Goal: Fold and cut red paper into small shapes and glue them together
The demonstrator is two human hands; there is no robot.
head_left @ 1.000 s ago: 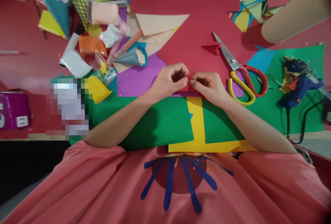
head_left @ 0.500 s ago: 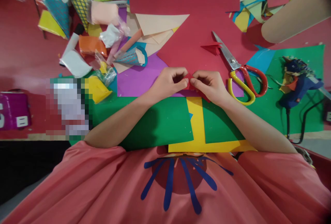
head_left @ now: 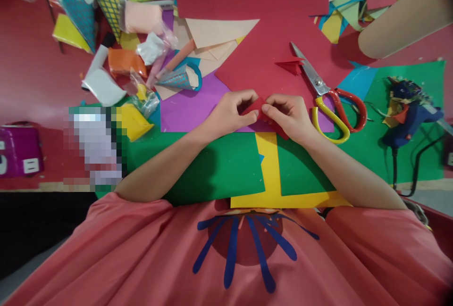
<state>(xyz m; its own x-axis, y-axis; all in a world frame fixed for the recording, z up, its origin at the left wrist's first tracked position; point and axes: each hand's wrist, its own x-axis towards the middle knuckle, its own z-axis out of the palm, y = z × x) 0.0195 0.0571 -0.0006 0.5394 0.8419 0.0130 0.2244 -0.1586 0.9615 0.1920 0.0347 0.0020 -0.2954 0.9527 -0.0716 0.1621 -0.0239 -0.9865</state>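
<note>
We pinch a small red fold (head_left: 257,108) between left hand (head_left: 231,112) and right hand (head_left: 288,115), each grip clamped on it, near the table's (head_left: 28,79) front edge, over green paper (head_left: 212,164), scissors (head_left: 327,96) lying just right.

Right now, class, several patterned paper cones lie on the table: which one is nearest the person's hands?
The teal cone lying on its side by the purple sheet, just beyond the left hand. The other cones sit further away in the top-left pile.
</note>
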